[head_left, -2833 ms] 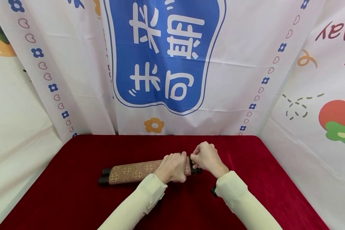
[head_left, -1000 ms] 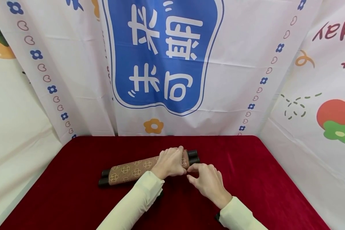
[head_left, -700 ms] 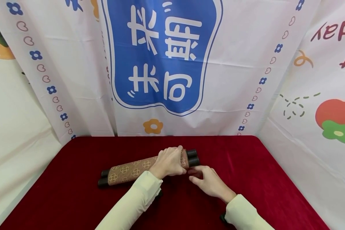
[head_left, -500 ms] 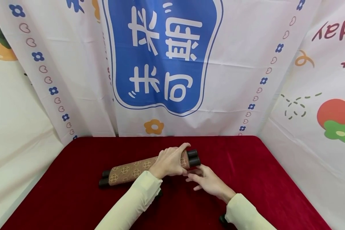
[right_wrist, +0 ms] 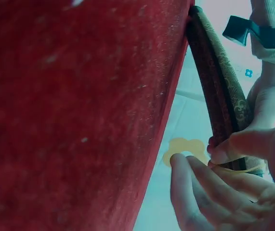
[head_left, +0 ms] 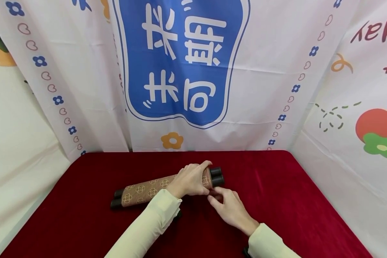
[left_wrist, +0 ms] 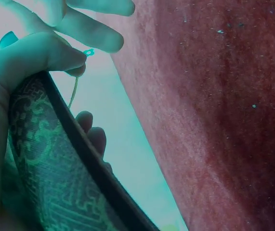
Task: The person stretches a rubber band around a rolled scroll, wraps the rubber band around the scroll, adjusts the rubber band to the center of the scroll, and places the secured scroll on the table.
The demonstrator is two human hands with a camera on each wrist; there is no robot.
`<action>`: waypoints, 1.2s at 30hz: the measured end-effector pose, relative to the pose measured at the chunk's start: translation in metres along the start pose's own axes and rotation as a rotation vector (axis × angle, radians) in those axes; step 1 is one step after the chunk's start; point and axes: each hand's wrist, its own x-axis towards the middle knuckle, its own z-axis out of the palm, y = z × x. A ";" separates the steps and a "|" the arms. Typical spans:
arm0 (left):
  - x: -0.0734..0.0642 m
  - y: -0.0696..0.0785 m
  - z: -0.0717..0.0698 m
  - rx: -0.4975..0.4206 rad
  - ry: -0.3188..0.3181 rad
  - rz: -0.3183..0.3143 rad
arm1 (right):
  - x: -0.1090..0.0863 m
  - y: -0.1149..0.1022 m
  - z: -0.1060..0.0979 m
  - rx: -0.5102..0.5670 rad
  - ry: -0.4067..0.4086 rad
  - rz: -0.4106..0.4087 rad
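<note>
A rolled scroll [head_left: 148,189] in brown cloth with gold flower motifs lies slantwise on the red table, with paired black rod ends showing at both ends. My left hand [head_left: 190,182] grips it near its right end, one finger reaching over the far edge. In the left wrist view, the patterned scroll [left_wrist: 55,159] fills the palm, with fingertips showing behind it. Just below the right rod ends is my right hand [head_left: 232,208], thumb and index finger meeting on a thin yellowish cord [right_wrist: 245,170]. That cord [left_wrist: 73,92] runs from the scroll's edge. The other right fingers extend loosely.
Dark red velvet cloth [head_left: 277,200] covers the table. White printed curtains [head_left: 271,71] enclose the back and sides. A black wrist strap mount [right_wrist: 253,32] sits on the left sleeve.
My right hand has come from the scroll's far right end down to its near side. The right rod ends are uncovered. My left hand stays on the scroll, one finger now raised.
</note>
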 end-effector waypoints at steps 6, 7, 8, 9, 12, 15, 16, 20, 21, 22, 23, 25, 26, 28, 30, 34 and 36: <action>0.003 -0.001 -0.004 -0.005 -0.057 0.041 | 0.002 -0.008 -0.002 -0.063 0.038 0.074; 0.003 -0.002 -0.005 0.001 -0.081 0.042 | 0.003 -0.009 -0.002 -0.060 0.045 0.078; 0.003 -0.003 -0.005 0.005 -0.104 0.044 | 0.003 -0.010 -0.002 -0.062 0.052 0.081; 0.003 -0.004 -0.006 0.013 -0.127 0.042 | 0.004 -0.010 -0.002 -0.064 0.061 0.080; 0.003 -0.008 -0.007 0.020 -0.176 0.023 | 0.005 -0.013 -0.002 -0.074 0.076 0.071; 0.003 -0.011 -0.005 0.021 -0.161 -0.001 | 0.003 -0.014 0.000 -0.097 0.084 0.058; 0.003 -0.012 -0.003 0.021 -0.149 -0.005 | 0.002 -0.015 0.001 -0.114 0.094 0.049; 0.003 -0.012 0.003 0.055 -0.099 -0.010 | -0.004 -0.014 0.007 -0.269 0.164 -0.041; 0.003 -0.012 0.004 0.063 -0.090 -0.008 | -0.005 -0.014 0.008 -0.322 0.184 -0.069; 0.003 -0.012 0.005 0.070 -0.085 -0.007 | -0.006 -0.014 0.009 -0.371 0.204 -0.098; 0.003 -0.012 0.006 0.073 -0.085 -0.008 | -0.007 -0.014 0.010 -0.412 0.217 -0.122; 0.003 -0.012 0.007 0.075 -0.095 -0.008 | -0.007 -0.014 0.011 -0.467 0.224 -0.146; 0.004 -0.012 0.008 0.070 -0.104 -0.007 | -0.007 -0.013 0.011 -0.482 0.221 -0.147; 0.004 -0.012 0.009 0.057 -0.124 -0.009 | -0.007 -0.013 0.011 -0.492 0.209 -0.144; 0.004 -0.012 0.009 0.047 -0.136 -0.010 | -0.007 -0.011 0.011 -0.490 0.189 -0.139; 0.003 -0.012 0.008 0.040 -0.132 -0.004 | -0.008 -0.009 0.011 -0.480 0.162 -0.145; 0.003 -0.012 0.007 0.035 -0.125 0.005 | -0.009 -0.010 0.011 -0.482 0.160 -0.153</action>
